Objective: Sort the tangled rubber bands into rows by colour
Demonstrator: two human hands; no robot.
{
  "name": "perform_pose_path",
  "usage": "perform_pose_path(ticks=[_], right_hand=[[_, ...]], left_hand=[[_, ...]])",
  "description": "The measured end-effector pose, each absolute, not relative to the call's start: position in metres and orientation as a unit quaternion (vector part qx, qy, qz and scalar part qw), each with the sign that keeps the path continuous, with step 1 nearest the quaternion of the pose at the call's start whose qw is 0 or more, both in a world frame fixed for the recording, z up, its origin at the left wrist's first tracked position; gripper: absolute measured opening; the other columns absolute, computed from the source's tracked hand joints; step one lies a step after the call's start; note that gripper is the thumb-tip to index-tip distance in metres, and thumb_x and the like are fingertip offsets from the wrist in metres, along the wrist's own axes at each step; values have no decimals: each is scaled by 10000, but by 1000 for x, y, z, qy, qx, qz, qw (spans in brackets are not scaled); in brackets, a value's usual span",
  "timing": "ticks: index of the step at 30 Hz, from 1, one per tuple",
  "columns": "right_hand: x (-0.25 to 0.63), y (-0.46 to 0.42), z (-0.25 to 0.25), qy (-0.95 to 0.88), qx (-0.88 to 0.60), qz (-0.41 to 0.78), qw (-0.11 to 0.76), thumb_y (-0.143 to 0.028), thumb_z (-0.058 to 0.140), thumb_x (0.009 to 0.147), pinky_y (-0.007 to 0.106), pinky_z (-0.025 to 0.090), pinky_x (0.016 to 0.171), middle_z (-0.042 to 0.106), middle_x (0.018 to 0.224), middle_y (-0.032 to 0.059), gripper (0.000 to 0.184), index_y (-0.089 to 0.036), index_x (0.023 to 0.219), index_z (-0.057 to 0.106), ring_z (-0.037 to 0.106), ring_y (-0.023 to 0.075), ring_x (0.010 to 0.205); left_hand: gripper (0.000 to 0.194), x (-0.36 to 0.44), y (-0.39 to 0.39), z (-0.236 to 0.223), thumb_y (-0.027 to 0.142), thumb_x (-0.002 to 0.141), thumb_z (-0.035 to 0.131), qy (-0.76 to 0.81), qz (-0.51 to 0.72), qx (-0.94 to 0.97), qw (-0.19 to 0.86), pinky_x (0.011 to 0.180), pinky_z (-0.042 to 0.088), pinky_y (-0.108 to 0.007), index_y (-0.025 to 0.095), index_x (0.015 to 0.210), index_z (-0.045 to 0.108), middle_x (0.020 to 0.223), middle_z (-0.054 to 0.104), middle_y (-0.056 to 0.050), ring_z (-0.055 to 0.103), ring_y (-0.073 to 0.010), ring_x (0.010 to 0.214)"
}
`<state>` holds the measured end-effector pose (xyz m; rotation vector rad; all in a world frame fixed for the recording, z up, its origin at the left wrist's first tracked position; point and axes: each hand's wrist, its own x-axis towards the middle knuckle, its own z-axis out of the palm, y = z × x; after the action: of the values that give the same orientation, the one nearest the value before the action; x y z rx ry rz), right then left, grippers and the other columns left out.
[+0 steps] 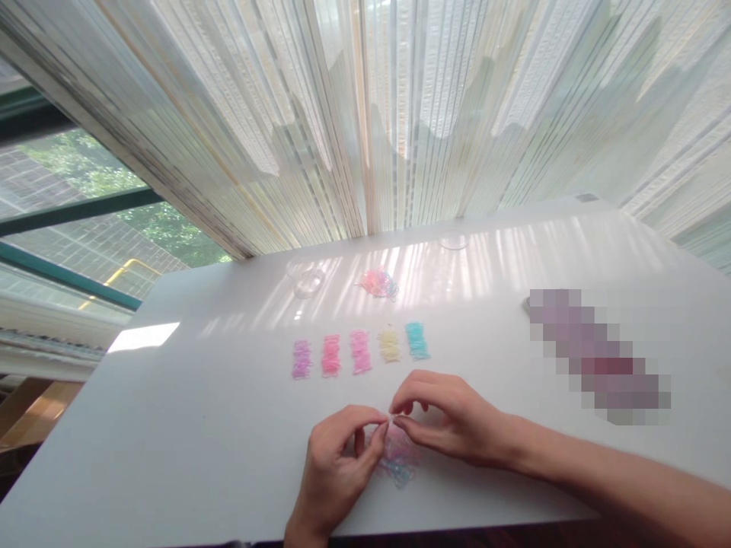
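Observation:
My left hand (341, 457) pinches a small pale rubber band (391, 418) between thumb and index finger. Meeting it from the right, my right hand (451, 418) pinches at the same band with its fingertips. Beneath both hands lies a loose pile of mixed pink and blue rubber bands (400, 466), partly covered by the fingers. Beyond the hands, bands are laid in colour groups: purple (301, 359), coral pink (330, 355), pink (360, 352), yellow (389, 345) and turquoise (417, 340).
A second mixed heap of bands (379, 282) lies farther back on the white table (228, 426). Near it are a clear round container (309, 282) and a clear ring-like piece (454, 240). A blurred-out long object (597, 358) lies at right. Pale curtains (365, 114) hang behind.

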<state>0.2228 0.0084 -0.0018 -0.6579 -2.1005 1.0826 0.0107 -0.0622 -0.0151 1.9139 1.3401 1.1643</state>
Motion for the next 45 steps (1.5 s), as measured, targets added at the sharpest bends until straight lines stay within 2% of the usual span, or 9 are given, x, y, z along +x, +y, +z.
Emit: perform_pose_path(ticks=[5,12,19,27,32,35,45], right_hand=[[223,9,-5,-819,-243,403,327,-181,632,949,216,484,713,705,840,25,79,-181,929,708,624,129,752],[222,9,-5,-803,-247,431,330,-133,647,906,202,480,705,698,825,15,81,-181,892,710,617,117,731],[223,10,-3,-793,-248,446,333,-122,643,899,199,480,696,691,813,9,97,-184,888,716,607,112,722],[222,8,-7,-810,-248,420,326,-153,671,904,200,476,699,689,817,11,49,-175,915,714,612,115,730],[222,6,-10,-809,-250,418,329,-141,660,905,199,478,704,694,829,16,66,-176,921,713,621,118,737],[222,4,-11,-810,-249,424,319,-109,644,887,209,490,730,689,866,25,123,-183,947,723,636,128,771],[220,2,-5,-796,-272,441,313,-136,668,868,220,483,706,668,835,11,83,-191,903,717,617,127,739]], left_hand=[[153,9,-64,-18,90,924,683,488,433,708,271,575,531,-171,226,985,720,868,768,-2,659,-103,649],[164,10,-63,-17,108,910,717,499,449,697,253,536,524,-157,218,1031,718,869,757,2,590,-75,563],[156,11,-63,-17,75,922,686,491,437,705,266,576,531,-157,214,980,727,863,768,-10,687,-105,686],[170,9,-63,-16,78,903,711,484,440,727,209,556,525,-162,227,981,735,778,766,25,608,-80,549],[239,11,-63,-18,24,901,663,460,455,719,254,581,561,-157,221,1024,717,923,787,-25,718,-116,714],[253,12,-62,-17,12,894,660,462,460,713,257,591,568,-164,219,1028,711,955,777,-38,733,-131,777],[193,13,-61,-16,46,891,676,475,461,703,260,514,522,-162,209,993,700,864,752,-20,642,-96,612]])
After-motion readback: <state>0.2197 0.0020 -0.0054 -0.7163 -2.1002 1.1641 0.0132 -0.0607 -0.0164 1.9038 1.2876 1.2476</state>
